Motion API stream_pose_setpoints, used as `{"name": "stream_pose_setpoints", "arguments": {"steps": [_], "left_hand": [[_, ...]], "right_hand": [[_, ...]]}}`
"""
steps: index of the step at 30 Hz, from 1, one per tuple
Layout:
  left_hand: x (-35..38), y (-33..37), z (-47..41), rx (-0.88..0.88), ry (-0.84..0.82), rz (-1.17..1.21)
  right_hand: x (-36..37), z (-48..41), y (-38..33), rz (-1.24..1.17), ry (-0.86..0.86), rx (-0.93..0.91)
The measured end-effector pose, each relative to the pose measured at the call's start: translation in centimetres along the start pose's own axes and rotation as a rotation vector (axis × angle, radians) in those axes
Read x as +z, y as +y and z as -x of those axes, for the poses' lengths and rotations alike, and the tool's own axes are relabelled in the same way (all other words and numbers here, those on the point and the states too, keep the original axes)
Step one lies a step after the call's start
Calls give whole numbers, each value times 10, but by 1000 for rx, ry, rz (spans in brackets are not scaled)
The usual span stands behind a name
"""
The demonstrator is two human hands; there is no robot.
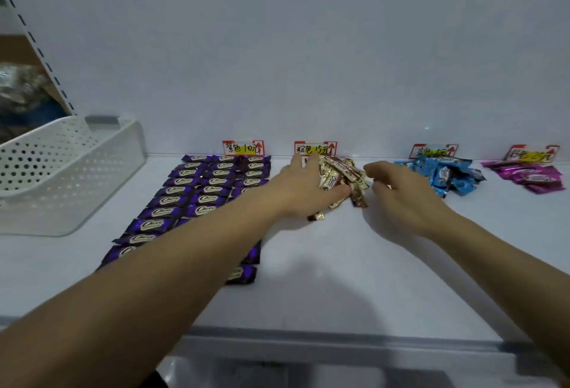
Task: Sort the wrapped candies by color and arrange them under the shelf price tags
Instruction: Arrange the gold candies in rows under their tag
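L hand [303, 190] flat, fingers straight, resting on gold-brown candy pile [342, 176], just below 15-yuan price tag [315, 149]. R hand [401, 193] just right of the pile, fingers curled; can't tell if pinching anything. Purple candies [185, 199] in rows left of L hand. Blue candy pile [444, 174] just beyond R hand.

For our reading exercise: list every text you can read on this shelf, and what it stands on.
"紫色 10元": first tag.
"棕色 15元": second tag.
"Choco": purple candies, gold candies.
Too blurred: third tag, fourth tag.
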State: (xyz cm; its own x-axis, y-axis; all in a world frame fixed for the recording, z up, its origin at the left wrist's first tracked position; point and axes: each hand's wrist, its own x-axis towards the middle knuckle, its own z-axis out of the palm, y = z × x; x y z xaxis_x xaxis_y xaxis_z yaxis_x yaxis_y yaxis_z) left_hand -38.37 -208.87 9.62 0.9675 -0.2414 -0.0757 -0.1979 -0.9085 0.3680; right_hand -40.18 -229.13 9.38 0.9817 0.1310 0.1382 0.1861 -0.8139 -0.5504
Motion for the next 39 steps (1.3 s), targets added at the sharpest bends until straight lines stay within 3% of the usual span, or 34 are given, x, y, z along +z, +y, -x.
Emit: {"name": "stream_pose_setpoints", "arguments": {"steps": [4,9,13,19,27,34,39], "left_hand": [[32,9,-36,-114,55,-56],[54,5,-61,-45,231,-19],[56,13,-63,41,268,-29],[75,55,-58,123,348,45],[87,83,-46,101,439,16],[68,66,-18,91,350,-142],[58,55,-6,109,370,-80]], "right_hand": [[5,-42,3,-299,-39,96],[11,-77,15,-520,-131,194],[-5,-85,23,-734,-182,277],[-36,-69,46,-485,-199,307],[-35,-37,73,-575,-35,201],[-24,-22,64,-627,-119,61],[-16,-17,56,-636,-133,-27]]}}
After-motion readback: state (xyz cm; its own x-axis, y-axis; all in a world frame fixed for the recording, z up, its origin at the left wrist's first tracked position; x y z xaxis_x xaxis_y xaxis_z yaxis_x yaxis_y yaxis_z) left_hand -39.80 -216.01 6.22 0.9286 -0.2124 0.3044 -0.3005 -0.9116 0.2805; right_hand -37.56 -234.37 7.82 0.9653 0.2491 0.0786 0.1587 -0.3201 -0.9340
